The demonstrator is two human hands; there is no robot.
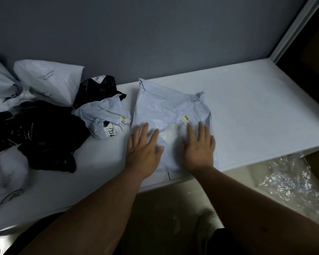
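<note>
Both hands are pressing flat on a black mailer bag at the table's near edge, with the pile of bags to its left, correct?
Not black: the head view shows the mailer bag under the left hand and right hand is white. Otherwise right: both press flat on it at the table edge, pile of bags to its left.

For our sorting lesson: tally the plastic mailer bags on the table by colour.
White bags: 5
Black bags: 2
Total: 7. Overlap at the left makes this approximate.
</note>
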